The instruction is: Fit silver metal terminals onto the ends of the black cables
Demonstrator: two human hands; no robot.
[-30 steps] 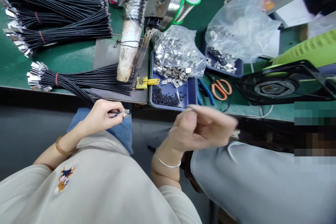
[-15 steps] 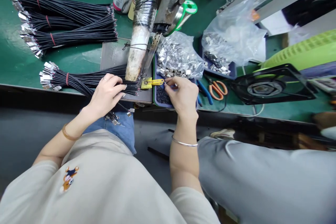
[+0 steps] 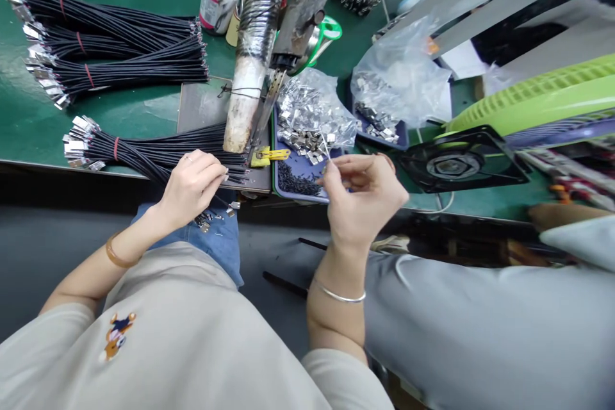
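Observation:
My left hand [image 3: 195, 182] bends over the near bundle of black cables [image 3: 144, 148], fingers drawn together at the cables' stripped ends. It seems to grip a black cable, mostly hidden under the fingers. Metal connectors [image 3: 204, 221] hang below that hand, over my lap. My right hand [image 3: 360, 198] pinches a thin pale stick [image 3: 326, 147] between thumb and forefinger. The stick points up over a blue tray [image 3: 307, 196] of small black pieces [image 3: 295, 180] and metal shells [image 3: 307, 141]. A yellow clip-like piece [image 3: 276, 154] sits at the tray's left edge.
More tied cable bundles [image 3: 120, 38] lie at back left. A taped hose [image 3: 247, 83] and metal pipe [image 3: 293, 25] slant down in front. Right of the tray are a second tray in plastic [image 3: 384, 131], a black fan [image 3: 451, 166] and a person's grey-clad leg [image 3: 456, 320].
My right hand has drawn back and to the right from the tray and now shows the pale stick. My left hand stays at the cables. The view has shifted slightly.

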